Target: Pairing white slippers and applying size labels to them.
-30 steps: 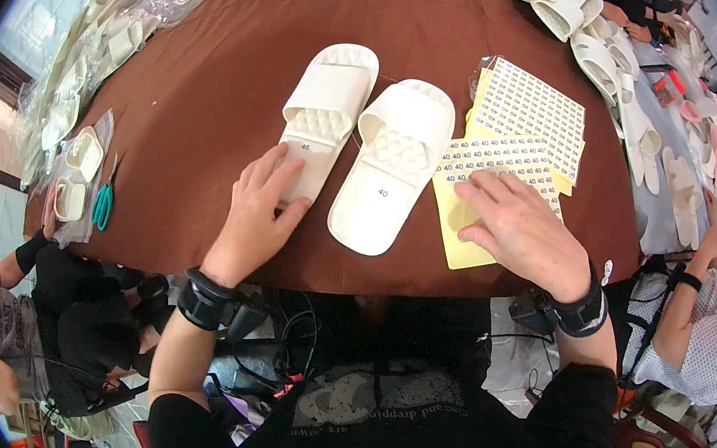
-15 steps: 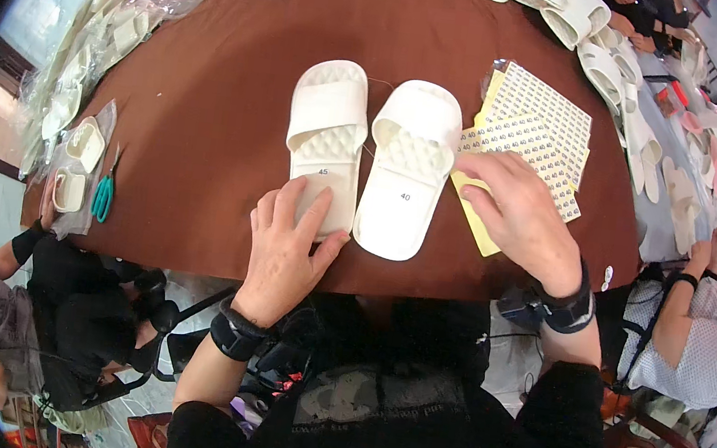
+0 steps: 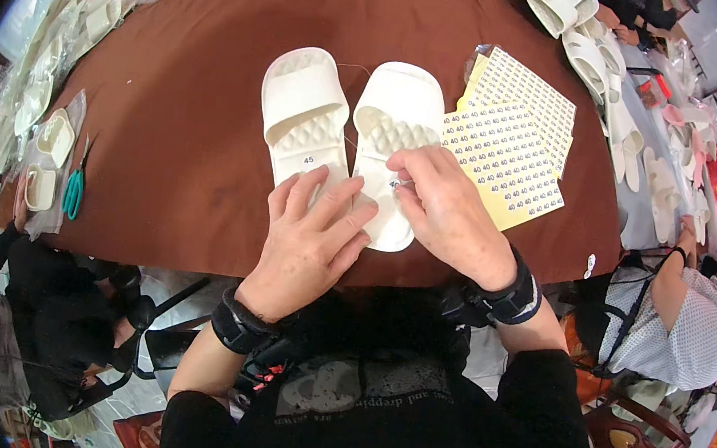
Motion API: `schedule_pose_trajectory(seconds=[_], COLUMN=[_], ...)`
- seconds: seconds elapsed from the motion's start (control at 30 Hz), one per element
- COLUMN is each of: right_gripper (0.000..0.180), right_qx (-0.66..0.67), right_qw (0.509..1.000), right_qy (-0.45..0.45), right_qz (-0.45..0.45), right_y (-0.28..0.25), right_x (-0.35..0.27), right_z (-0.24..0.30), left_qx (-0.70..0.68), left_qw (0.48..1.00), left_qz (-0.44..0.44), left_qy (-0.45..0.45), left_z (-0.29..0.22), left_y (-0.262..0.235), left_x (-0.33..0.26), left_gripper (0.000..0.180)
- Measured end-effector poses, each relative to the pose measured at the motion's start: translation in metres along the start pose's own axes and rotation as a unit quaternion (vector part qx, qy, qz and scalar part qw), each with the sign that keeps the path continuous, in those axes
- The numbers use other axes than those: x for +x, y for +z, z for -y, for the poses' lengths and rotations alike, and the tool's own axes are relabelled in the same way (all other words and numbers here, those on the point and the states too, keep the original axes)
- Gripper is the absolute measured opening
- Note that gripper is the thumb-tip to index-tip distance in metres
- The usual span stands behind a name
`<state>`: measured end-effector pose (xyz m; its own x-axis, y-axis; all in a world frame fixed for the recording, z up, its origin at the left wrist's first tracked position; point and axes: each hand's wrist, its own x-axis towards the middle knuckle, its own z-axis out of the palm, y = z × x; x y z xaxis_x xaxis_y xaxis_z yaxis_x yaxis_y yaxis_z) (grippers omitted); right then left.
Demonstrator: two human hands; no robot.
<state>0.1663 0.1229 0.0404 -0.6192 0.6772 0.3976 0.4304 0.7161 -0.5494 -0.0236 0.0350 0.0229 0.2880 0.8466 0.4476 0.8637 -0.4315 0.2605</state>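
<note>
Since half a second ago, the right hand (image 3: 457,223) has come off the sticker sheets (image 3: 504,166) and over the heel of the right slipper (image 3: 401,99). The brown-covered table (image 3: 170,156) carries everything. The overlapping sheets lie just beside the right slipper, apparently for easy reach. Both white slippers, the left slipper (image 3: 300,114) included, lie side by side, toes away, seemingly so their heels face the person. The left hand (image 3: 307,240) is loosely spread, holding nothing, its fingers across the left heel and toward the right one, perhaps to steady them. The right thumb and forefinger curl close around a small number label (image 3: 394,184); I cannot tell whether they grip it.
</note>
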Motion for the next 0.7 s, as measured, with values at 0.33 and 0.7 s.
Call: schedule_pose_trajectory(seconds=[0.33,0.7], right_gripper=[0.022,0.025], right_qx=[0.020,0.033], right_qw=[0.999,0.999], right_qy=[0.035,0.030], right_qz=[-0.006,-0.031], right_y=[0.006,0.012], right_x=[0.000,0.001], right_z=[-0.002,-0.006], left_qx=[-0.009,-0.011], left_qw=[1.000,1.000], left_qz=[-0.008,-0.005], left_qy=[-0.010,-0.020], left_z=[0.000,0.000], left_y=[0.004,0.005], left_x=[-0.001,-0.003], left_gripper=[0.037,0.037])
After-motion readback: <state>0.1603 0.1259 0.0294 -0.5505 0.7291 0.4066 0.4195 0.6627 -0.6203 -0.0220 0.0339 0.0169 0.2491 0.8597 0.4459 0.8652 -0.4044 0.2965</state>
